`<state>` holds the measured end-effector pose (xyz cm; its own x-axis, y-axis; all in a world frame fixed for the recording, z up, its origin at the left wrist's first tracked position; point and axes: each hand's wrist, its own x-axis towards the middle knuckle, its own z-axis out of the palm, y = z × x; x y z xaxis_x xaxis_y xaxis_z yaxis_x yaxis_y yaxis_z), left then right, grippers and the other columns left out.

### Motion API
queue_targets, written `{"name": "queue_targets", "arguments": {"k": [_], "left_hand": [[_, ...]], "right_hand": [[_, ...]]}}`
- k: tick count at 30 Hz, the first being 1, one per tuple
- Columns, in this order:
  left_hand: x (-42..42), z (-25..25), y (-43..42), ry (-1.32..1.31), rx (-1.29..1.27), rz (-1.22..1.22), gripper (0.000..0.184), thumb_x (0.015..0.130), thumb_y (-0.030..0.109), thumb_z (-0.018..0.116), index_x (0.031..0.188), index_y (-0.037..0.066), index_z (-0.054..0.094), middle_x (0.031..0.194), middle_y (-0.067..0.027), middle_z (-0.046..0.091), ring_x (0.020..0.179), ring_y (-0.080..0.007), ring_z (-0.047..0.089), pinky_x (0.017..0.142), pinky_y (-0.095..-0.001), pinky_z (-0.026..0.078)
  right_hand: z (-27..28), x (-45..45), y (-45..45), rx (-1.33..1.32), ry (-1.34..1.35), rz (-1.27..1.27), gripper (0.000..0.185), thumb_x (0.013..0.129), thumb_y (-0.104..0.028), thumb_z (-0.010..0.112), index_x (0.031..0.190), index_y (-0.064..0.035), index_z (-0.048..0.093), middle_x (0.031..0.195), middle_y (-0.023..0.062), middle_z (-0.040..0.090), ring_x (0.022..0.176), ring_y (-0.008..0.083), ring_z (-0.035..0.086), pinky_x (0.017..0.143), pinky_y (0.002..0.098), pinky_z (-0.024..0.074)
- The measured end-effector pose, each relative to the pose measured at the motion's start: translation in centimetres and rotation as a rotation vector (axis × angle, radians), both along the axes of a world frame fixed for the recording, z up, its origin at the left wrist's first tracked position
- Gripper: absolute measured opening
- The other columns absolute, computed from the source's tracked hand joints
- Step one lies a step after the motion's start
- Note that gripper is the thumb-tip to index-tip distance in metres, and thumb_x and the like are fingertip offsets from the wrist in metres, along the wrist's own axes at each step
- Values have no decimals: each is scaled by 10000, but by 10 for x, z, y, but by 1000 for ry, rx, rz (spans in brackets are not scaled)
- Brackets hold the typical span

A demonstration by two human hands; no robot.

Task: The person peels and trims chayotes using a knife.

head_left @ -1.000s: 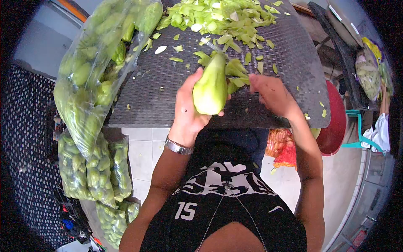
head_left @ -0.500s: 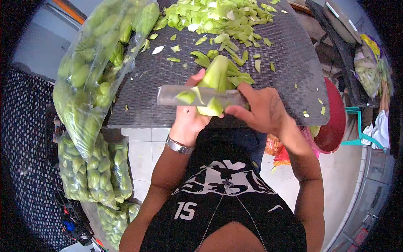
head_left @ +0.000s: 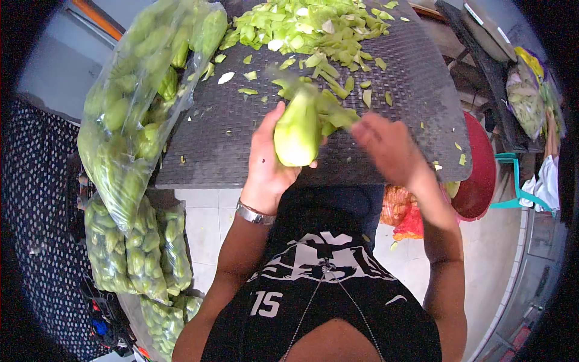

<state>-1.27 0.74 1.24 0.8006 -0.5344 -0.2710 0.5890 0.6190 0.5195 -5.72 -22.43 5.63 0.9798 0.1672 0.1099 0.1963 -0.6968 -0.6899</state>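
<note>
My left hand [head_left: 263, 161] is closed around a light green chayote [head_left: 297, 136], holding it over the near edge of the table. Its lower end is pale where skin has been cut away. My right hand [head_left: 389, 148], smeared by motion, grips a knife [head_left: 330, 107] whose blade is a blur reaching over the far end of the chayote. Green peel strips [head_left: 333, 87] lie on the table just beyond. Farther back is a heap of chayote peelings [head_left: 301, 27].
The dark woven-top table [head_left: 217, 139] carries a large clear bag of chayotes [head_left: 129, 114] on its left. More bagged chayotes [head_left: 142, 259] stand on the floor below. At right are a red tub [head_left: 479, 169], a teal stool [head_left: 509, 181] and an orange-red net bag [head_left: 403, 211].
The knife has swung from across the chayote's near end to its far end, with my right hand moving slightly outward. The chayote has shifted a little left, its cut end now uncovered.
</note>
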Motion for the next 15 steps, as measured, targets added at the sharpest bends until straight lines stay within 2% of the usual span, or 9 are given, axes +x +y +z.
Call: {"name": "queue_targets", "arguments": {"k": [1,3,5,8,9,12,14,15], "left_hand": [[-2,-3,-2,8,-30,22,579,1019,530,476,1346,63,574,1133,-158,702,858,-304,732,528,-408,610],[-7,-9,-3,29,-91,67,598,1008,552,483,1357,74,567,1132,-154,703,854,-301,732,516,-409,607],[-5,-16,-1,-1,-44,29,620,1000,565,484,1371,73,552,1133,-157,703,853,-308,733,504,-413,604],[-9,-10,1,-1,-122,17,628,1000,558,473,1377,61,541,1132,-166,702,849,-327,734,485,-416,601],[-12,-7,2,9,-171,19,626,1002,551,467,1377,55,539,1131,-170,701,847,-335,735,479,-416,600],[-14,-6,8,-84,-35,57,598,1012,518,449,1355,40,558,1129,-181,698,839,-360,732,457,-400,589],[-9,1,12,-26,-45,35,546,1033,479,453,1298,22,590,1067,-163,716,839,-343,745,491,-415,624],[-9,3,13,7,-69,44,548,1034,485,453,1293,23,595,1065,-163,716,843,-339,745,494,-413,623]], "right_hand": [[-2,-4,6,-45,46,49,418,1000,-415,610,990,2,592,735,251,624,748,467,661,627,485,496],[-1,-8,22,-95,-16,104,424,981,-425,635,1019,-5,591,723,249,622,732,464,665,617,489,495],[-5,-7,25,-114,-60,161,443,953,-442,667,1056,-19,582,711,244,629,709,457,665,609,501,500],[-10,-1,18,-177,-130,150,568,937,-608,618,1027,-47,597,704,231,665,706,462,683,622,553,528],[-11,1,12,-232,-141,121,571,936,-611,618,1024,-47,598,705,230,666,711,462,685,623,553,530],[-10,6,-10,-377,-142,-5,578,934,-617,615,1014,-44,600,719,239,669,740,468,687,633,555,535],[-1,6,-24,-443,-88,-142,580,936,-614,611,1006,-39,601,741,260,671,782,481,688,651,559,538],[-4,7,-34,-409,-123,-196,598,945,-634,585,992,-39,601,701,235,657,712,451,680,605,529,530]]}}
